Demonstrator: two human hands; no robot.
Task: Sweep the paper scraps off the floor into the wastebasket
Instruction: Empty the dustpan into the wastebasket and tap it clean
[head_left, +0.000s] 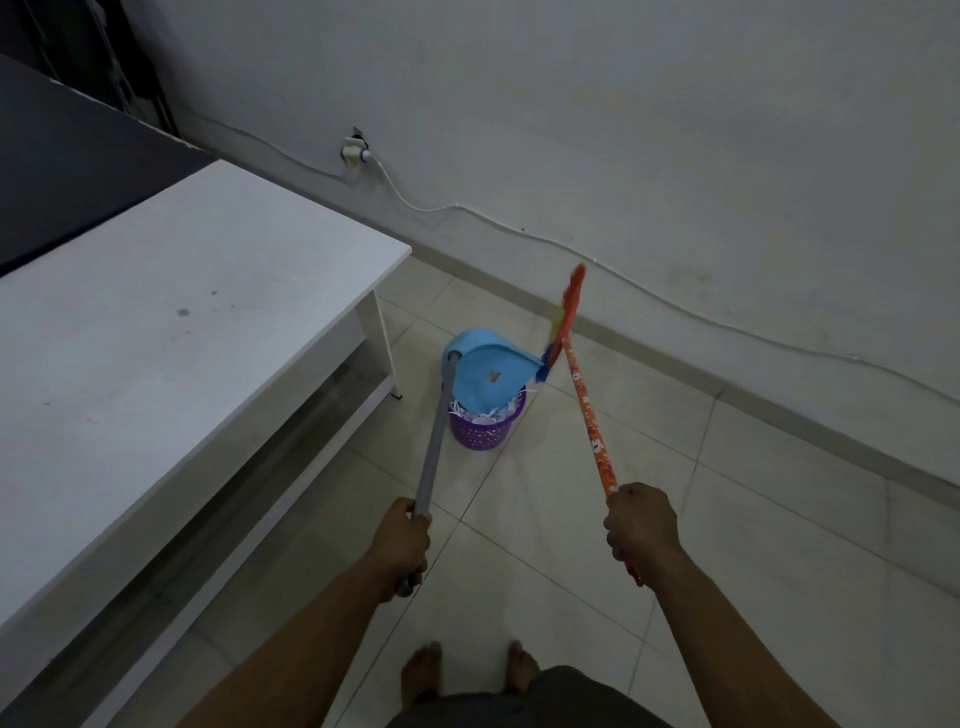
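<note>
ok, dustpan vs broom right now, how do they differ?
The dustpan has a plain grey handle, gripped by the left hand; the broom has an orange patterned one, gripped by the right hand. The dustpan is tipped over the purple wastebasket; the broom head looks lifted off the floor beside it. Both are long-handled.

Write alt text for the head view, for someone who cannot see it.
Seen from above, a person holds a blue dustpan tilted over a purple wastebasket holding paper scraps, the left hand gripping its grey handle. The right hand grips an orange broom raised beside it; a white table stands at left.
</note>
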